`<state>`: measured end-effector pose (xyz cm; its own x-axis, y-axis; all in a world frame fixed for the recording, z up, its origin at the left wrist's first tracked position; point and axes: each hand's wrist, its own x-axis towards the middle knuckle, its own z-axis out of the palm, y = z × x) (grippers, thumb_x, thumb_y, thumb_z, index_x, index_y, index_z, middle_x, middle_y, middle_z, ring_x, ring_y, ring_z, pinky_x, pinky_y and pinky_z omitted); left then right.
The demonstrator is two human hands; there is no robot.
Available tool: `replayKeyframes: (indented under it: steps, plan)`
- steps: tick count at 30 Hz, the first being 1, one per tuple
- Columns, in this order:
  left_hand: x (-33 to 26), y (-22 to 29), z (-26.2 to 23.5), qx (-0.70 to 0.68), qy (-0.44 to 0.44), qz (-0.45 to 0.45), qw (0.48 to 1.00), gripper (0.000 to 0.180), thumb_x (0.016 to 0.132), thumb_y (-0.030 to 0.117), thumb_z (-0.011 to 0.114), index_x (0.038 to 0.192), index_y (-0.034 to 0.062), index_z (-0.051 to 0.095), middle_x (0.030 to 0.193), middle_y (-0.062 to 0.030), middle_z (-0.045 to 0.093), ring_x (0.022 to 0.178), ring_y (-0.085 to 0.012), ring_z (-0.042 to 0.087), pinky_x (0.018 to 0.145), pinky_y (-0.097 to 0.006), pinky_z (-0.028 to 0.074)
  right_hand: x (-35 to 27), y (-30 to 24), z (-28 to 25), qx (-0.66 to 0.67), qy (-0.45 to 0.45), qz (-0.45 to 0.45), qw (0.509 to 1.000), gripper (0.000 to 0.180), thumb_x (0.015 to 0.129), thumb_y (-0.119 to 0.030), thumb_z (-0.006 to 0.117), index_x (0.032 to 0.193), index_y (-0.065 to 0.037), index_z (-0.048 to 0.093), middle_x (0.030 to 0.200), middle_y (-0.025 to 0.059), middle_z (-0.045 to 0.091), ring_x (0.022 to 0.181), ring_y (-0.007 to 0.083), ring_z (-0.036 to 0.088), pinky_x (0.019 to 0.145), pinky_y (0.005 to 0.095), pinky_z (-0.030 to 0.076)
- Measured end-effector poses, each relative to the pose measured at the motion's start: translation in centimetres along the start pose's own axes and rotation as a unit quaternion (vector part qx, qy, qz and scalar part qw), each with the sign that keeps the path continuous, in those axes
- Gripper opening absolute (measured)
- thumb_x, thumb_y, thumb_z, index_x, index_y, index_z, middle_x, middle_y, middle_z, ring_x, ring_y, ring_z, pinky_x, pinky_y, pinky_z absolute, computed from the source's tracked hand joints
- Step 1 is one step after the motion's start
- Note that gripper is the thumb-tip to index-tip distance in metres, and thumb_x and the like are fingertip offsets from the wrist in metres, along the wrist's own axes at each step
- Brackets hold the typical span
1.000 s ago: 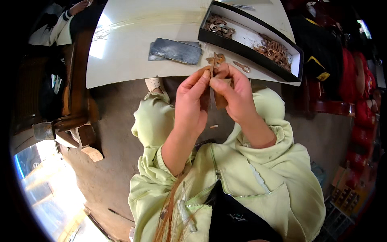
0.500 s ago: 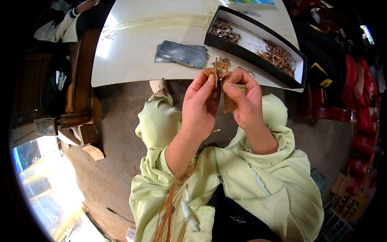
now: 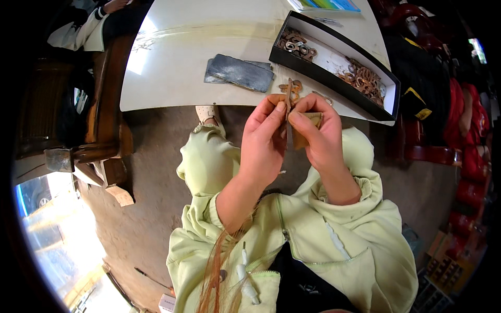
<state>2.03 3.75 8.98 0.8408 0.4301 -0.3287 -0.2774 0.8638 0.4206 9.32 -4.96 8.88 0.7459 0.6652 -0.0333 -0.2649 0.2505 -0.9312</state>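
My left hand (image 3: 264, 133) is closed around a thin, rusty metal piece (image 3: 289, 89), pinched between thumb and fingers and standing edge-on, so its full shape is hidden. Against its other side, my right hand (image 3: 324, 133) grips a folded brown sheet (image 3: 300, 139) that looks like sandpaper. Both hands meet just off the table's near edge. Several rusty ring-shaped pieces (image 3: 297, 88) lie on the table right behind my fingertips. To their left, two dark grey flat sheets (image 3: 241, 72) overlap.
A long black box (image 3: 302, 69) with a white inside stands on the white table (image 3: 177, 68), holding rusty metal pieces (image 3: 360, 79) at both ends. Colourful printed sheets (image 3: 329, 5) lie at the far edge. A person's sleeve (image 3: 88, 32) shows at the far left, beside wooden furniture (image 3: 104, 99).
Both hands have shifted slightly right in the picture, and the rusty piece stands straighter between them. The whole view has moved a little; both grips are kept.
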Motion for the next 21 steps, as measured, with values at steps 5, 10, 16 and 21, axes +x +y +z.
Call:
replayKeyframes:
  steps: [5, 10, 16, 21]
  plan:
    - [0.2, 0.0, -0.4, 0.006, -0.024, 0.013, 1.000, 0.006, 0.093, 0.009, 0.051, 0.095, 0.0056, 0.056, 0.086, 0.0027, 0.057, 0.067, -0.0030, 0.042, 0.061, -0.019, 0.034, 0.0, 0.4, 0.0, 0.021, -0.001, 0.014, 1.000, 0.014, 0.085, -0.012, 0.067, 0.089, -0.003, 0.057, 0.077, -0.0014, 0.060, 0.068, 0.0014, 0.051, 0.060, 0.0169, 0.041]
    - [0.2, 0.2, 0.0, -0.001, 0.004, 0.002, 1.000, 0.007, 0.094, 0.010, 0.051, 0.097, 0.0050, 0.056, 0.086, 0.0025, 0.057, 0.068, -0.0027, 0.044, 0.061, -0.019, 0.036, 0.1, 0.4, -0.2, -0.040, -0.018, -0.013, 0.999, 0.014, 0.086, -0.012, 0.067, 0.088, -0.003, 0.056, 0.082, -0.0003, 0.060, 0.072, 0.0020, 0.052, 0.064, 0.0173, 0.042]
    - [0.1, -0.1, -0.7, 0.003, -0.007, -0.007, 1.000, 0.008, 0.095, 0.011, 0.051, 0.097, 0.0052, 0.056, 0.087, 0.0026, 0.057, 0.074, -0.0024, 0.049, 0.065, -0.018, 0.039, 0.0, 0.7, -0.3, -0.040, -0.009, -0.031, 0.999, 0.014, 0.085, -0.012, 0.068, 0.088, -0.004, 0.056, 0.084, -0.0010, 0.059, 0.077, 0.0031, 0.051, 0.069, 0.0188, 0.043]
    - [0.2, 0.0, -0.9, 0.003, -0.011, -0.017, 1.000, 0.008, 0.094, 0.011, 0.053, 0.099, 0.0060, 0.057, 0.086, 0.0028, 0.057, 0.073, -0.0026, 0.049, 0.065, -0.019, 0.039, 0.2, 1.0, -0.7, -0.073, -0.016, -0.026, 0.997, 0.017, 0.084, -0.015, 0.069, 0.089, -0.004, 0.057, 0.089, 0.0012, 0.060, 0.081, 0.0049, 0.051, 0.073, 0.0202, 0.042]
